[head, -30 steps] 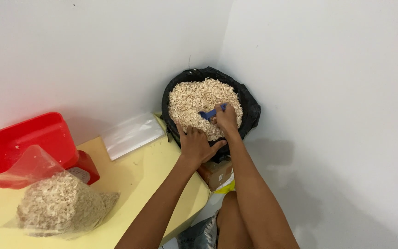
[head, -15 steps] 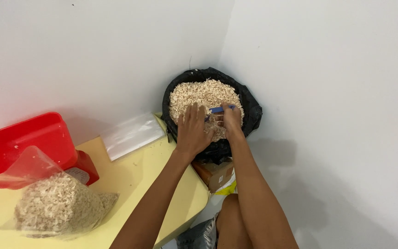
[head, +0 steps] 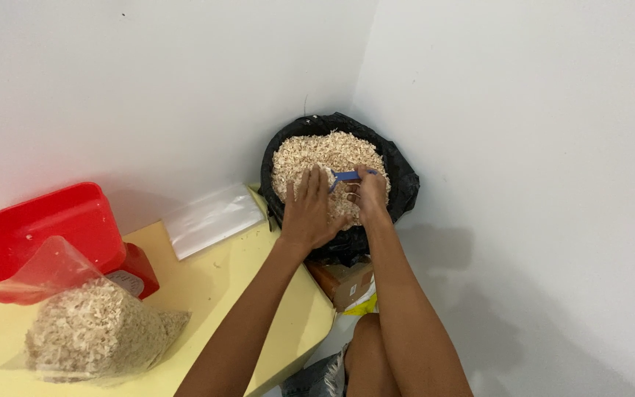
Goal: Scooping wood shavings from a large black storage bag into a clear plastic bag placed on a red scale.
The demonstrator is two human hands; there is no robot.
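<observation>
A black bag [head: 400, 176] full of pale wood shavings [head: 325, 151] stands in the corner between two white walls. My right hand [head: 367, 192] is down in the shavings, closed on a small blue scoop [head: 345, 176]. My left hand [head: 310, 209] lies flat beside it with its fingers spread, pressing on the shavings next to the scoop. Both forearms reach up from the bottom of the view.
A yellow table [head: 214, 283] sits at the left. On it lie a clear bag filled with shavings [head: 90, 331], a red tray on a red base [head: 53, 220] and a stack of empty clear bags [head: 211, 217]. A cardboard box [head: 343, 283] stands under the black bag.
My left hand has moved up from the bag's near rim onto the shavings, next to the scoop. My right hand has stayed on the scoop in the bag.
</observation>
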